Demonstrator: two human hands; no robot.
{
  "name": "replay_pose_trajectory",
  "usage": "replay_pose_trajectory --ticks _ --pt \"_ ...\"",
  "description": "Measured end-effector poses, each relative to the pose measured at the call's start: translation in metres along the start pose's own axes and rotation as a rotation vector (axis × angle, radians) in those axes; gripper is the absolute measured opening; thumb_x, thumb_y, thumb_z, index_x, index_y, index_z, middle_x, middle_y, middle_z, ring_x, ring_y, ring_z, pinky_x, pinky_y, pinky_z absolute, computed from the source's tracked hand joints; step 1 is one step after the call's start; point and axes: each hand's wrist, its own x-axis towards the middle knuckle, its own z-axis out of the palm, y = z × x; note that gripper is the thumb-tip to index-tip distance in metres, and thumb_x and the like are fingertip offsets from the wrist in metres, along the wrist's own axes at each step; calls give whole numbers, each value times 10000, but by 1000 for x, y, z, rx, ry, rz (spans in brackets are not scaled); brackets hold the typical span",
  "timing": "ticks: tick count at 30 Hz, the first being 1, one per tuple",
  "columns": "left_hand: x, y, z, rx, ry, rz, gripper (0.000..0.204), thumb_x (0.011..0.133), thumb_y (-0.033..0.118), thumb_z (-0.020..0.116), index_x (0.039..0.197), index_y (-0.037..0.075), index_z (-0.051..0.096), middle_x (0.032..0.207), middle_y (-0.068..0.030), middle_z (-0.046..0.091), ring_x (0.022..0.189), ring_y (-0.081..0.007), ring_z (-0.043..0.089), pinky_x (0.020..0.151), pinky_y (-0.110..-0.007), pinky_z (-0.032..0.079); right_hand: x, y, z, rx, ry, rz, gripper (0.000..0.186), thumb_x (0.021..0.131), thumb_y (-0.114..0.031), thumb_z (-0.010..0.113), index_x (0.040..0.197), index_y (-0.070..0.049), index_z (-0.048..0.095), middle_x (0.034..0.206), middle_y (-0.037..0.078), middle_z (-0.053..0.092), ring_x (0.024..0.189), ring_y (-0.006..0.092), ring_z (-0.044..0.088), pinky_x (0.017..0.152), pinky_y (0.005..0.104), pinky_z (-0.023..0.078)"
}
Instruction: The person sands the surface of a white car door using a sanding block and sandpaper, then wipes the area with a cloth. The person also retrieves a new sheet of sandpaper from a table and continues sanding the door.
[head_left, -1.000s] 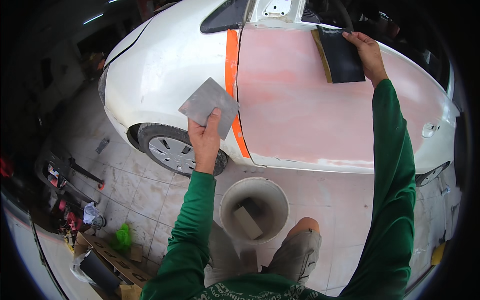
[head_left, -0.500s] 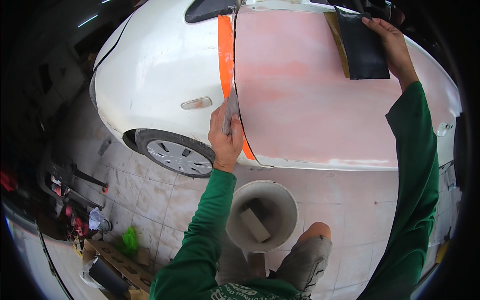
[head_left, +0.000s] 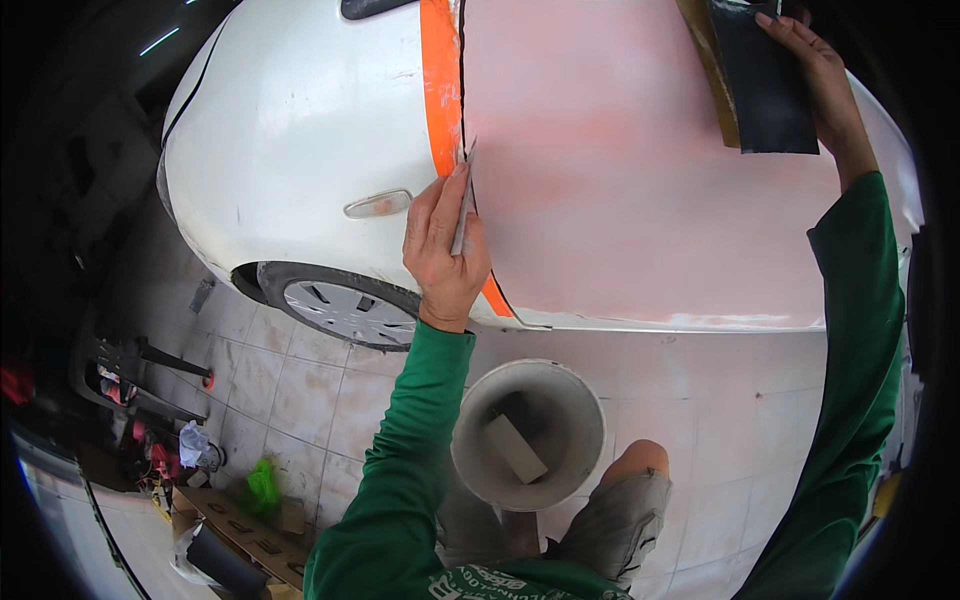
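Observation:
My left hand (head_left: 443, 262) pinches a folded grey piece of sandpaper (head_left: 462, 215), held edge-on at the seam between a white car fender (head_left: 290, 130) and a door (head_left: 620, 210). The door is sanded to a patchy pink and white. Bright orange tape (head_left: 441, 90) runs down the fender side of that seam, partly covered by my fingers. Up at the right, my right hand (head_left: 828, 85) grips a black sheet of sandpaper (head_left: 768, 95) by its edge against the upper door. A brown sheet (head_left: 715, 75) shows behind the black one.
Below the door stands a pale bucket (head_left: 580, 460) with a light rectangular block (head_left: 515, 449) inside, between my legs. The front wheel (head_left: 345, 308) is left of it. A cardboard box (head_left: 245, 525), green plastic (head_left: 264, 486) and a dark chair (head_left: 130, 365) are at the lower left.
The sandpaper in my left hand has turned from flat to edge-on at the seam. My right hand and its sheets appear farther right and higher, while the whole view has shifted slightly.

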Motion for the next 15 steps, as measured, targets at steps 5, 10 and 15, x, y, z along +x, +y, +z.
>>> replay_pose_trajectory --ticks 5,10,15 --pt "-8 -4 0 -41 39 -63 482 873 -73 603 1353 -43 644 1201 -193 705 1074 -325 681 921 -393 560 -28 -33 45 -64 107 -109 343 943 -92 718 1183 142 648 1134 224 702 991 332 710 858 459 621" --pt "12 -5 5 -20 49 -1 482 860 -83 594 1340 -68 639 1176 -196 718 1039 -317 682 888 -387 563 -28 -31 47 40 58 -105 285 937 -30 709 1129 174 661 1062 231 714 924 316 732 801 443 642" --pt "30 -6 4 -30 23 -6 484 859 -81 566 1334 -50 652 1137 -183 720 976 -298 678 834 -377 564 -37 -36 55 -43 103 -107 126 916 -174 719 905 -49 733 844 34 695 774 165 638 766 314 508"
